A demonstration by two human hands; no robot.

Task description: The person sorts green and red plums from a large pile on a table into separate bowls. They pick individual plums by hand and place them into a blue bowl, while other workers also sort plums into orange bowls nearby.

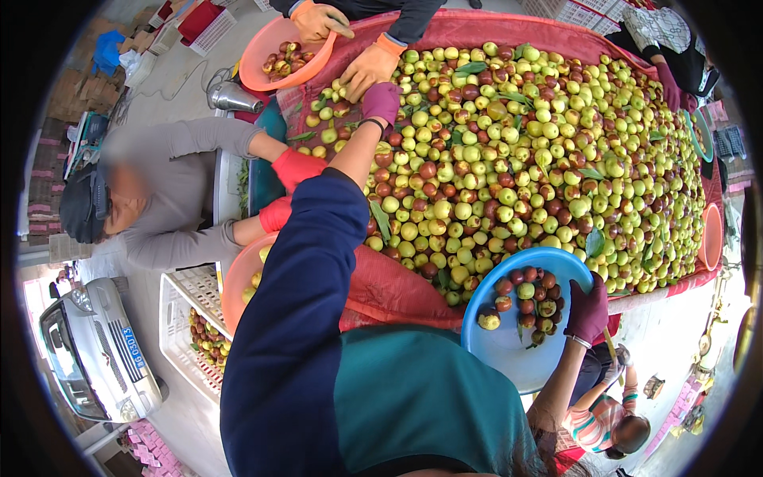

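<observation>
A large heap of green and reddish-brown jujubes (pixel 471 179) covers a red cloth-lined table. My left hand (pixel 382 105) in a purple glove reaches across to the heap's far left side. It is down at the fruit, close to a co-worker's orange glove, and its fingertips are hidden. My right hand (pixel 587 307), also gloved in purple, grips the right rim of a blue plastic basin (pixel 506 358). Several mostly brown jujubes (pixel 539 293) lie inside the basin, which is at the near edge of the heap. A few green leaves (pixel 381 220) are mixed among the fruit.
A co-worker's orange-gloved hands (pixel 372 65) work beside an orange basin (pixel 247 56). Another person's red gloves (pixel 295 170) are at the left edge. A white plastic crate (pixel 179 340) with jujubes stands lower left. A purple-gloved co-worker (pixel 670 86) is at far right.
</observation>
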